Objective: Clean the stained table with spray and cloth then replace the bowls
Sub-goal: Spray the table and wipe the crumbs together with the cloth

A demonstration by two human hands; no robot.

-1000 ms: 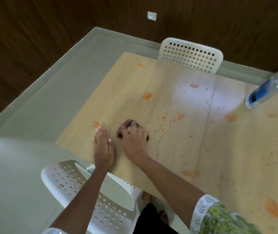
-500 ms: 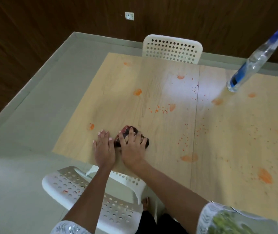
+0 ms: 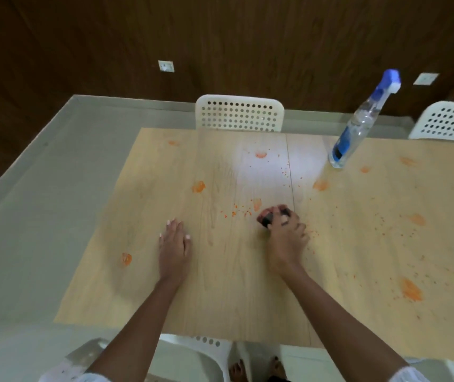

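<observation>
**Wiping the middle of the stained table**

I have my right hand [image 3: 285, 235] bunched around a dark cloth [image 3: 268, 217], fingers curled tight over it and pressing it onto the table [image 3: 234, 293] just beside an orange smear [image 3: 257, 204] and a scatter of orange specks. Holding it wadded like that gives me, I judge, more pressure on the stain. My left hand [image 3: 174, 244] lies flat on the wood, fingers spread and gripping nothing, well apart from the cloth; I read it as a brace while I lean in.

The spray bottle [image 3: 358, 125] stands at the far side of the table, to my right, clear of my wiping path but near 2 more smears. Orange stains dot the whole surface, with the largest blotch [image 3: 410, 290] near the right front edge, so plenty remains. White perforated chairs sit at the far edge [image 3: 239, 113] and the near edge [image 3: 198, 354]. I see no bowls in view, so replacing them is not yet in reach.
</observation>
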